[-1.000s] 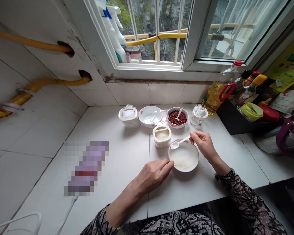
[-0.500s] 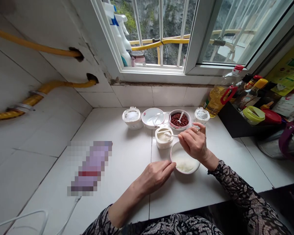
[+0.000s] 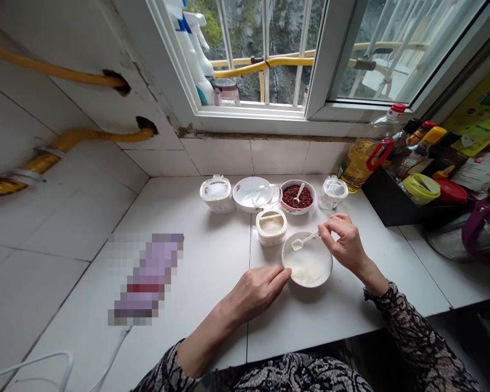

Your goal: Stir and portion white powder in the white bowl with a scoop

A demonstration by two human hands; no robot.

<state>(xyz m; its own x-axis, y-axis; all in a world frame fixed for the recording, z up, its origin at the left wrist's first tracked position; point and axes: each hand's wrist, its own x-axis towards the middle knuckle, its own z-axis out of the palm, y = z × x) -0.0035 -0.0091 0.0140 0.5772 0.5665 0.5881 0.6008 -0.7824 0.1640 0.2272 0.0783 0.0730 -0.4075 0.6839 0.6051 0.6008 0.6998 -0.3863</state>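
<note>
My right hand [image 3: 343,238] pinches the handle of a small white spoon [image 3: 309,238]. The spoon hangs over the far part of a white bowl [image 3: 325,273], its scoop to the left. Pale white powder or grains [image 3: 308,272] lie in the bowl. At the bowl's left rim, the fingers of my left hand [image 3: 260,287] hold its edge. Just behind the bowl stands an open white square jar [image 3: 271,238] with pale powder and a bar across its mouth. I cannot make out whether the spoon's scoop carries anything.
Behind stand a lidded white jar [image 3: 218,202], a white dish [image 3: 245,197] with a clear lid on it, a bowl of dark red beans [image 3: 297,211] with a spoon, and a clear jar [image 3: 333,196]. An oil bottle [image 3: 358,163] and black condiment box [image 3: 386,198] stand right. A blurred purple object [image 3: 147,277] lies left.
My right hand has drawn the spoon out of the open jar and moved right and down, bringing it over the bowl. My left hand stays at the bowl's rim.
</note>
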